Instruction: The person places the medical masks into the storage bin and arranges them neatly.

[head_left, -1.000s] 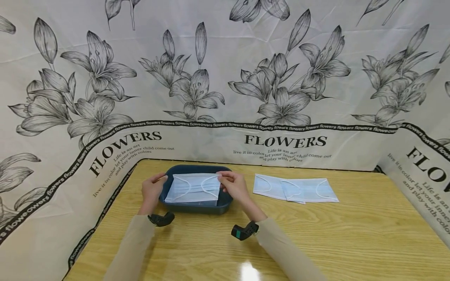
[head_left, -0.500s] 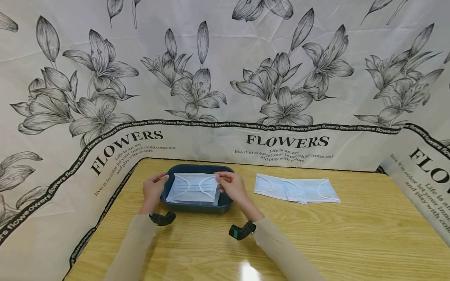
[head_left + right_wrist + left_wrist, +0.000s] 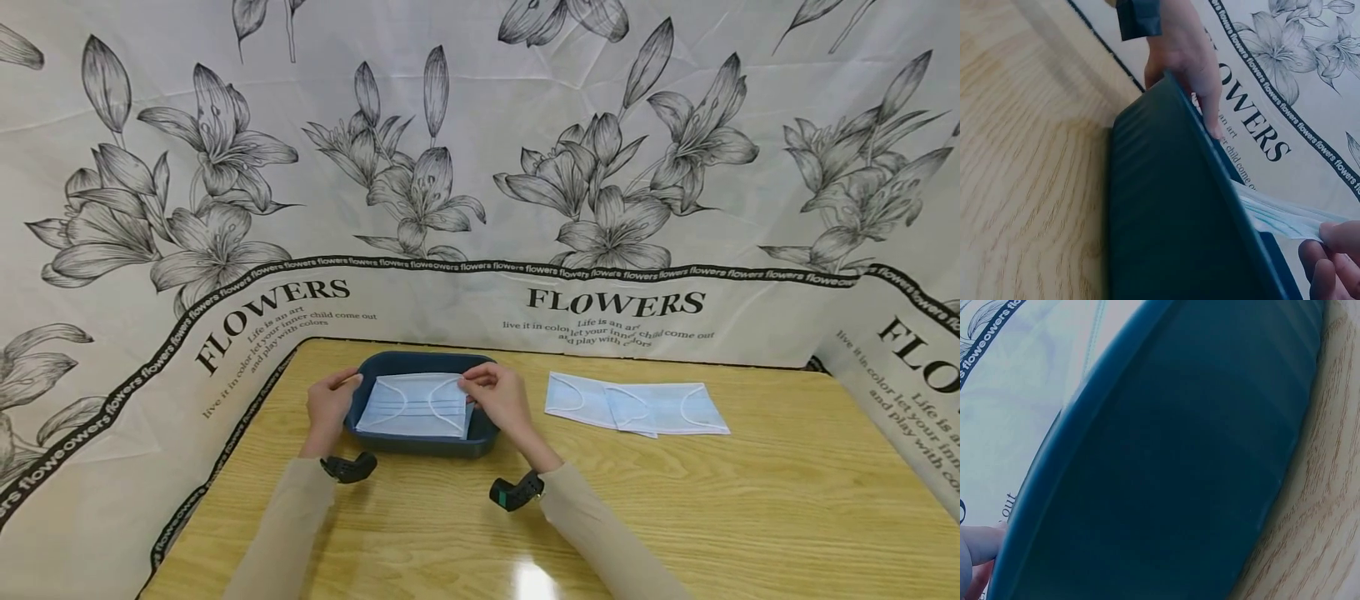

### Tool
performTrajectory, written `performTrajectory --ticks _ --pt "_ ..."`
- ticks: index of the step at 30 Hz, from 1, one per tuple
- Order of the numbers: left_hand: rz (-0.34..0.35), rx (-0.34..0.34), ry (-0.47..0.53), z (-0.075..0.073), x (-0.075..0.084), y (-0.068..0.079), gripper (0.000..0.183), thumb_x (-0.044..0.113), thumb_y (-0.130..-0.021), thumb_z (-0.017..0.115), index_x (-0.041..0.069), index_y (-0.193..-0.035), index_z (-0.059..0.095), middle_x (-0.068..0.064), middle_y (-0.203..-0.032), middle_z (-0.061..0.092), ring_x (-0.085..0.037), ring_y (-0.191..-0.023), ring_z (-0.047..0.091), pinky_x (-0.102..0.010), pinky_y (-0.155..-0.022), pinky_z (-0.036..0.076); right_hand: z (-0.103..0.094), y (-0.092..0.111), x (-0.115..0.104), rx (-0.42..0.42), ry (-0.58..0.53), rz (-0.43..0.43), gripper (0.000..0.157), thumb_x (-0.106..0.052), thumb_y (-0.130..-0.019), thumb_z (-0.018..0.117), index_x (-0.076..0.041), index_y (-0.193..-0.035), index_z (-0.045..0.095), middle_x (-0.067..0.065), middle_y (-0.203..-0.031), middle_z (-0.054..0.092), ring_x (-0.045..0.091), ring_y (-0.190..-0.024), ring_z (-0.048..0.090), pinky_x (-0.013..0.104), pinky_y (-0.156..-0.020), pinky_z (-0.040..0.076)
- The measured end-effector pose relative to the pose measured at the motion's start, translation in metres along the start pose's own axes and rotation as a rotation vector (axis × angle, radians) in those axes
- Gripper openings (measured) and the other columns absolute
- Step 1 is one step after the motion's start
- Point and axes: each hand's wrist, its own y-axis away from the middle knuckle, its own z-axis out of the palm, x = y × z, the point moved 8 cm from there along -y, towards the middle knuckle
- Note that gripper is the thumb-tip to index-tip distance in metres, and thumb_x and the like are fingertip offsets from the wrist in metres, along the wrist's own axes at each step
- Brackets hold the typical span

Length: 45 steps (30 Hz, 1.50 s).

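Note:
A dark blue-green plastic basin (image 3: 423, 446) stands on the table at left of centre in the head view. My left hand (image 3: 328, 410) grips the basin's left rim; in the right wrist view, a finger of that left hand (image 3: 1188, 59) lies over the rim. My right hand (image 3: 501, 402) pinches the right upper edge of a pale blue pleated face mask (image 3: 408, 407) with white ear loops. This mask lies over the basin's inside, with another mask's edge showing beneath it. Thumb and fingertips of the right hand (image 3: 1338, 256) hold the mask (image 3: 1279, 215) just above the rim in the right wrist view.
To the right of the basin, two overlapping face masks (image 3: 637, 407) lie flat on the wooden table (image 3: 712, 508). A white cloth (image 3: 480, 317) with printed flowers hangs behind the table and along its sides. Black camera mounts (image 3: 348, 468) sit on both wrists.
The held mask has shifted slightly left and come down flatter in the basin, its right edge still pinched by my right hand. The left hand stays at the rim.

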Motion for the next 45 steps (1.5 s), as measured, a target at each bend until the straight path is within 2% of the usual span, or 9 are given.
performTrajectory --ticks 2,7,9,23,26,33,45 --pt "-0.006 0.001 -0.001 0.0 0.0001 0.0004 0.033 0.019 -0.094 0.061 0.004 -0.122 0.065 -0.021 -0.125 0.059 -0.032 -0.114 0.054 -0.044 -0.097 0.044 0.0003 -0.0001 -0.0002 -0.007 0.037 -0.026 0.009 -0.011 -0.085 0.073 -0.004 -0.089 0.072 0.014 -0.079 0.073 0.032 -0.066 0.069 0.047 -0.062 0.056" --pt "-0.023 0.01 -0.011 0.0001 -0.0025 -0.0003 0.033 0.021 -0.094 0.062 0.005 -0.122 0.066 -0.019 -0.125 0.059 -0.032 -0.114 0.053 -0.044 -0.097 0.044 0.0026 -0.0005 0.0037 -0.018 0.105 -0.055 0.007 -0.012 -0.083 0.075 -0.006 -0.085 0.073 0.011 -0.074 0.072 0.027 -0.063 0.068 0.025 -0.055 0.054" --pt "-0.024 0.012 -0.016 0.0004 -0.0027 -0.0004 0.033 0.021 -0.094 0.062 0.005 -0.122 0.066 -0.019 -0.125 0.059 -0.032 -0.114 0.053 -0.044 -0.097 0.044 0.0023 -0.0003 0.0046 -0.013 0.108 -0.058 0.006 -0.012 -0.083 0.075 -0.006 -0.084 0.073 0.011 -0.072 0.072 0.026 -0.063 0.068 0.022 -0.053 0.052" --pt "-0.025 0.024 -0.015 0.001 -0.003 -0.0018 0.032 0.02 -0.094 0.062 0.005 -0.121 0.066 -0.019 -0.122 0.059 -0.031 -0.111 0.054 -0.043 -0.095 0.044 0.0011 0.0012 0.0032 -0.014 0.126 -0.062 0.006 -0.011 -0.082 0.076 -0.006 -0.081 0.072 0.01 -0.07 0.071 0.033 -0.066 0.069 0.021 -0.053 0.051" --pt "-0.025 0.026 -0.016 0.0007 -0.0026 -0.0017 0.032 0.019 -0.094 0.062 0.004 -0.122 0.066 -0.019 -0.122 0.059 -0.031 -0.11 0.053 -0.043 -0.095 0.044 0.0015 0.0014 0.0032 -0.003 0.147 -0.063 0.006 -0.011 -0.082 0.076 -0.006 -0.081 0.072 0.01 -0.07 0.071 0.03 -0.065 0.069 0.021 -0.053 0.05" --pt "-0.036 0.027 -0.016 0.0012 -0.0014 -0.0007 0.032 0.019 -0.094 0.061 0.005 -0.122 0.065 -0.018 -0.125 0.059 -0.03 -0.111 0.053 -0.044 -0.097 0.043 0.0017 0.0017 0.0024 0.013 0.194 -0.078 0.007 -0.012 -0.082 0.075 -0.007 -0.08 0.072 0.006 -0.069 0.07 0.013 -0.058 0.066 0.02 -0.052 0.049" --pt "-0.024 0.034 -0.022 0.0018 -0.0032 -0.0028 0.032 0.019 -0.095 0.06 0.004 -0.122 0.065 -0.02 -0.126 0.058 -0.032 -0.112 0.052 -0.046 -0.098 0.043 0.0018 0.003 0.0038 0.003 0.194 -0.122 0.005 -0.014 -0.081 0.077 -0.009 -0.081 0.075 0.006 -0.071 0.072 0.012 -0.06 0.066 0.02 -0.055 0.051"
